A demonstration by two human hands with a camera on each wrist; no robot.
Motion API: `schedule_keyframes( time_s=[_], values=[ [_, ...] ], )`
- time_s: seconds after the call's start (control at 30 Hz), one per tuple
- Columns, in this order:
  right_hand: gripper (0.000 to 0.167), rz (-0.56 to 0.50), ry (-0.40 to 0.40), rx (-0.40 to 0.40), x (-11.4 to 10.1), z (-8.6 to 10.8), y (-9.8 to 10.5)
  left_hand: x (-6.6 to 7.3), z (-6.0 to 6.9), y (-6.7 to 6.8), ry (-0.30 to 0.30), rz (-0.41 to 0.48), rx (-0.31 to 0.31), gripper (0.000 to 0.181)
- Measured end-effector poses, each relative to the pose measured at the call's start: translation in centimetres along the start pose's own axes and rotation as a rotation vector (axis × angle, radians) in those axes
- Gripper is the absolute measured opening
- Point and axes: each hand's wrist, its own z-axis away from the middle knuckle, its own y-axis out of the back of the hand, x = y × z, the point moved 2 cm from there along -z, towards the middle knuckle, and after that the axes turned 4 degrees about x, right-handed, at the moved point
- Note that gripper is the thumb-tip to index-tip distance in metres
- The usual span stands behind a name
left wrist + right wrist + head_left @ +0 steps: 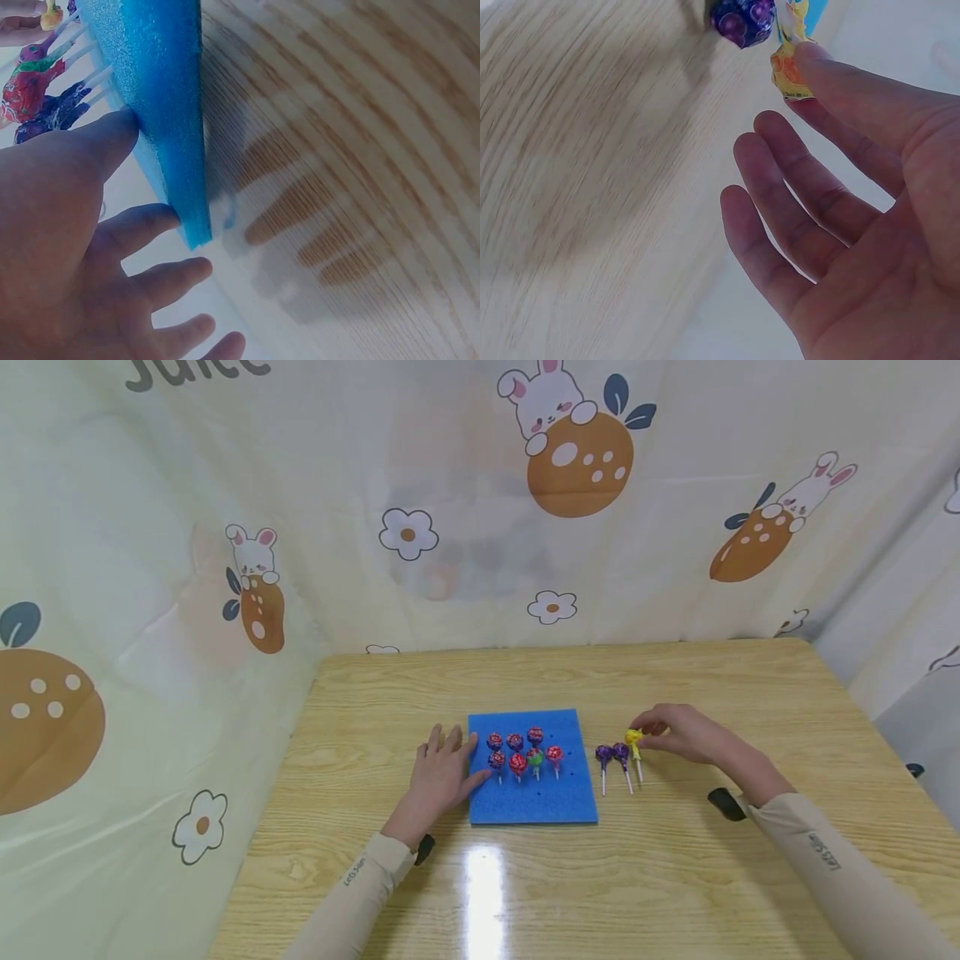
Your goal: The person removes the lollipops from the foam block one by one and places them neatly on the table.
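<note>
A blue foam board (534, 806) lies on the table with several wrapped lollipops (518, 763) standing in it by their sticks, in red, dark blue and green wrappers. At its left edge my left hand (441, 770) rests with fingers spread; in the left wrist view the thumb (120, 135) touches the board's top face and the index fingertip its edge. To the right of the board, my right hand (686, 732) pinches a yellow lollipop (633, 737) by its wrapped head between thumb and index finger, stick pointing down. The other fingers (761, 157) are loosely extended.
Two purple lollipops (604, 752) lie side by side between the board and my right hand, their sticks toward me. Small holes show in the board's face. A wooden table (675, 877) spreads around, with a printed curtain (465, 460) behind and at both sides.
</note>
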Motion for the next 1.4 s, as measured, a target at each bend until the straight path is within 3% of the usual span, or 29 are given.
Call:
schedule_keyframes(
  time_s=[0.27, 0.67, 0.93, 1.4],
  values=[
    [0.029, 0.009, -0.013, -0.031, 0.6, -0.1, -0.1, 0.0, 0.0, 0.1, -0.003, 0.001, -0.001, 0.071],
    [0.022, 0.034, 0.030, -0.052, 1.7, -0.5, -0.9, 0.0, -0.1, 0.0, 0.007, 0.003, -0.008, 0.070],
    [0.023, 0.027, -0.006, -0.073, 1.7, -0.7, -1.2, 0.1, -0.1, 0.2, 0.003, 0.003, -0.006, 0.070],
    [0.023, 0.020, 0.002, -0.067, 1.5, -0.4, -1.0, 0.1, 0.1, 0.2, 0.000, 0.009, 0.003, 0.070]
  ],
)
